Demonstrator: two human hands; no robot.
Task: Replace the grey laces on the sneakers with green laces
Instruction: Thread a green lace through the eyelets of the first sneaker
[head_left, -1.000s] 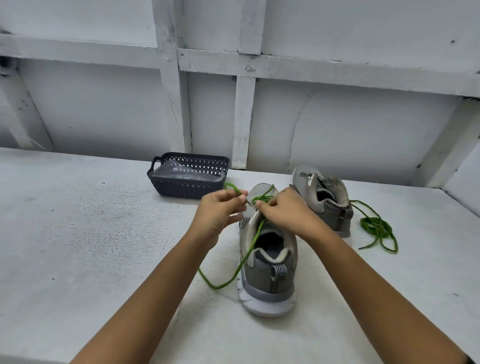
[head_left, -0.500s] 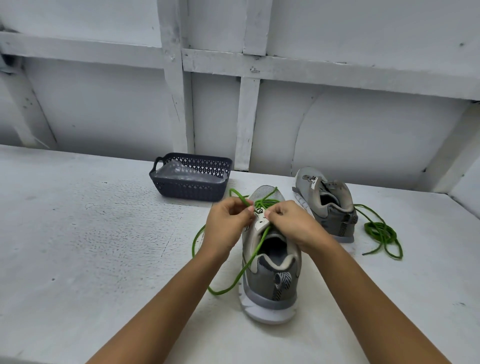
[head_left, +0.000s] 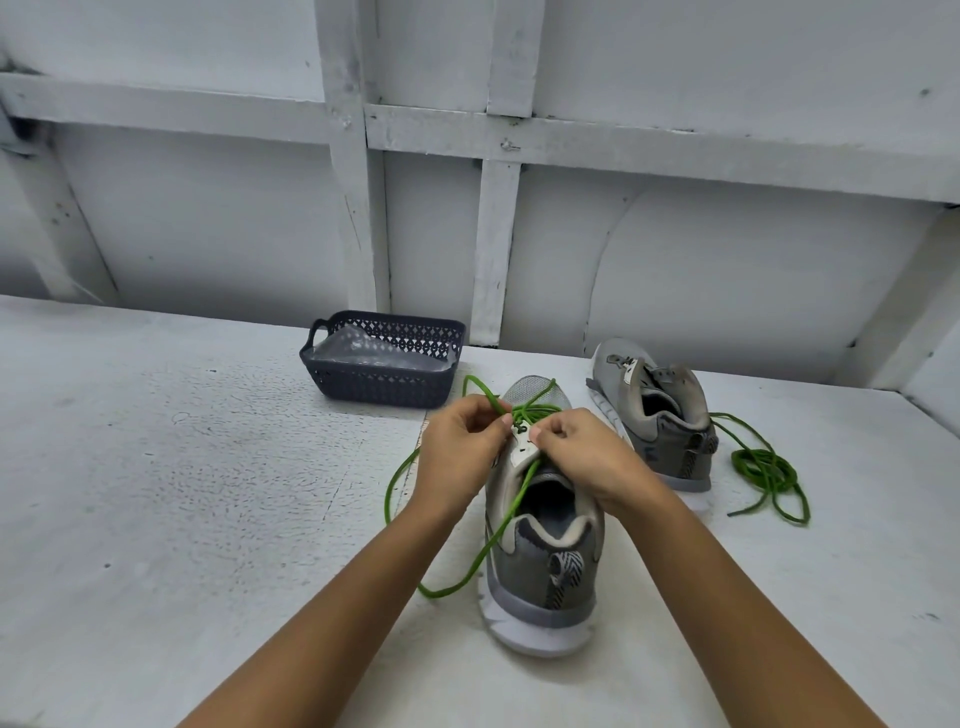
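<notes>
A grey sneaker (head_left: 545, 566) stands on the white table (head_left: 156, 493), heel toward me. A green lace (head_left: 467, 571) runs over its eyelets near the toe, and its loose ends trail down across the shoe opening and off to the left. My left hand (head_left: 460, 452) pinches the lace at the left eyelets. My right hand (head_left: 582, 457) pinches at the lace and tongue beside it; its fingertips hide the exact hold. A second grey sneaker (head_left: 660, 410) stands at the back right with no lace through it. Another green lace (head_left: 763, 467) lies coiled to its right.
A dark openwork plastic basket (head_left: 379, 387) holding clear plastic wrap stands behind my left hand. A white framed wall (head_left: 493, 218) closes off the back of the table.
Both hands have dropped slightly closer to the shoe's tongue and moved together. The lace loop on the left has slid out sideways on the table.
</notes>
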